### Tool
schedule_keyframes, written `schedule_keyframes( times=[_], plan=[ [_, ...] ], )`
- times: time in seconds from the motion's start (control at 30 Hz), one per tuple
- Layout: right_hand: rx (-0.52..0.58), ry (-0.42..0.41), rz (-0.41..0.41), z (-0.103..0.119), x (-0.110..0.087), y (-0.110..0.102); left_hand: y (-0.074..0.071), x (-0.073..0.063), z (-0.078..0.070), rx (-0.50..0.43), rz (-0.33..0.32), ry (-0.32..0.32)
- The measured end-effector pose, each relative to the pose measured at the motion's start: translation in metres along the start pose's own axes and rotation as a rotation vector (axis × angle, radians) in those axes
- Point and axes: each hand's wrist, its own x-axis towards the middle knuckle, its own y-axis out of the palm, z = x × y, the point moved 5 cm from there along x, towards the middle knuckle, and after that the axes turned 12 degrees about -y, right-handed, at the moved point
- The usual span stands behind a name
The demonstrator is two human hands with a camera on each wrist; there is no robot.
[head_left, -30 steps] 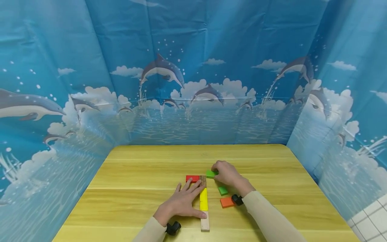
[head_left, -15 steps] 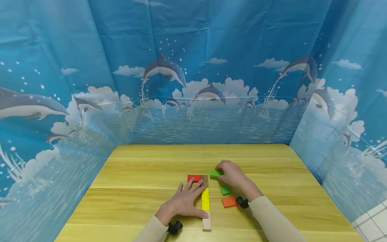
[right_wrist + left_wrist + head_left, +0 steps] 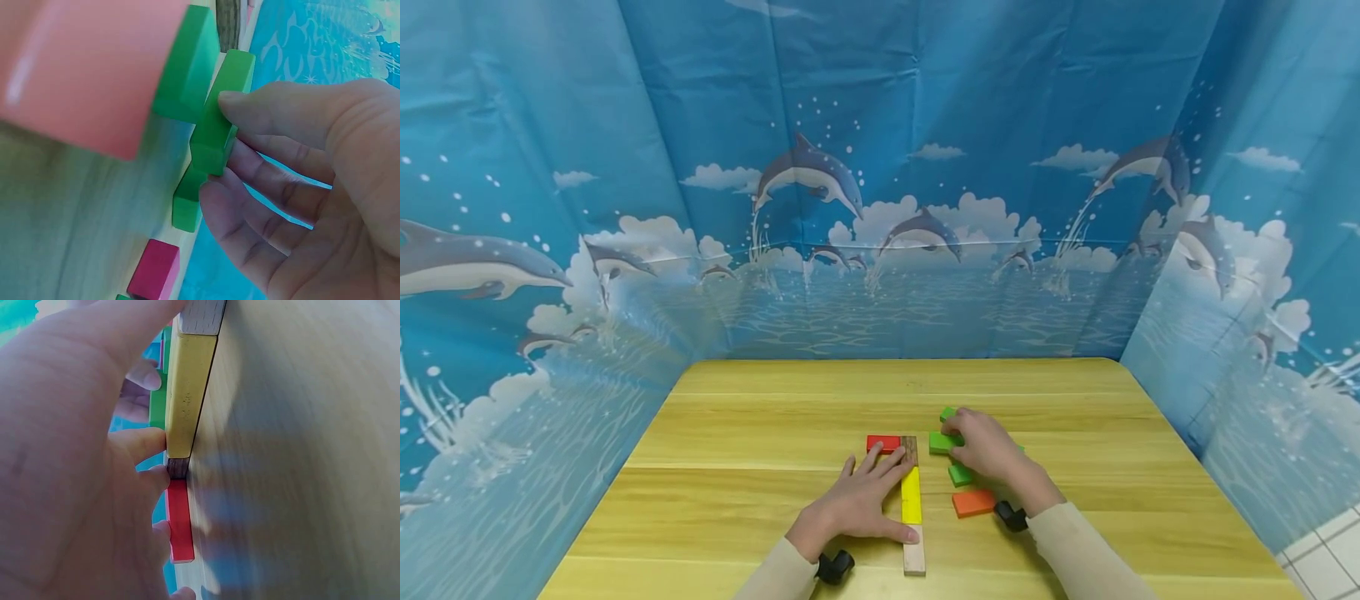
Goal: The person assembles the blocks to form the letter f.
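Flat rectangular blocks form an L in the head view: a red block [image 3: 883, 443], a dark brown block [image 3: 910, 450], a yellow block [image 3: 910, 495] and a pale wooden block [image 3: 913, 557]. My left hand [image 3: 859, 502] rests across them with fingers spread, its thumb on the pale block and fingertips at the red and brown ones. To the right of the row, my right hand [image 3: 988, 448] pinches a green block [image 3: 222, 119] between thumb and fingers. Just beyond it lies another green block [image 3: 186, 203], partly hidden by the fingers in the head view.
On the near side of my right hand lie a green block [image 3: 960, 475] and an orange block [image 3: 973, 503]. A magenta block [image 3: 153, 269] shows in the right wrist view. A blue dolphin-print curtain [image 3: 880, 308] surrounds the wooden table [image 3: 737, 417].
My right hand has shifted slightly right and nearer with the green block, uncovering another green block behind it. My left hand stays on the row.
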Motion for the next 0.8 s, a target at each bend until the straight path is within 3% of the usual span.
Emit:
schedule_keyframes(
  times=[0.8],
  plan=[
    [-0.026,-0.049,0.031,0.007,0.011,0.014,-0.001,-0.001,0.0,-0.01,0.003,0.009]
  ],
)
